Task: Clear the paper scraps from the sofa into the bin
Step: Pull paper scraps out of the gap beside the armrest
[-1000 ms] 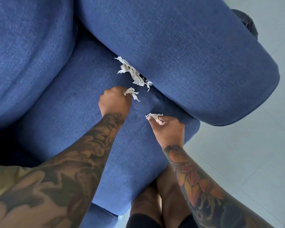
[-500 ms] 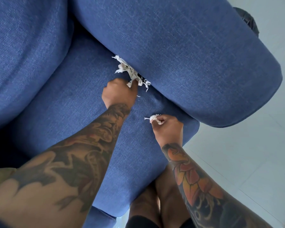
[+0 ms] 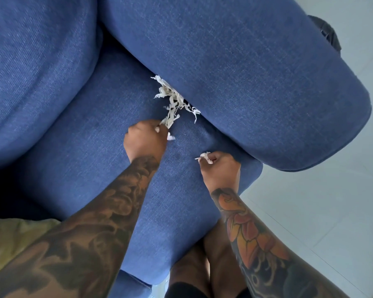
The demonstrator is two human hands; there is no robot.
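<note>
A tangle of white paper scraps point(image 3: 172, 99) lies in the crease between the blue sofa seat point(image 3: 91, 134) and the armrest point(image 3: 246, 78). My left hand point(image 3: 145, 140) is curled into a fist on the seat and grips the lower end of that tangle, pulling strands out of the crease. To its right, my right hand point(image 3: 220, 168) rests near the front of the crease and pinches a small wad of scraps point(image 3: 204, 157). No bin is in view.
The sofa's backrest cushion point(image 3: 37, 67) fills the left. Pale tiled floor point(image 3: 323, 211) lies to the right. A dark object point(image 3: 325, 31) shows behind the armrest at top right. My legs point(image 3: 205, 265) stand against the seat's front edge.
My left hand went up to the tangle in the crease, took hold of it, and has drawn back with strands stretched out. My right hand has stayed put with its wad.
</note>
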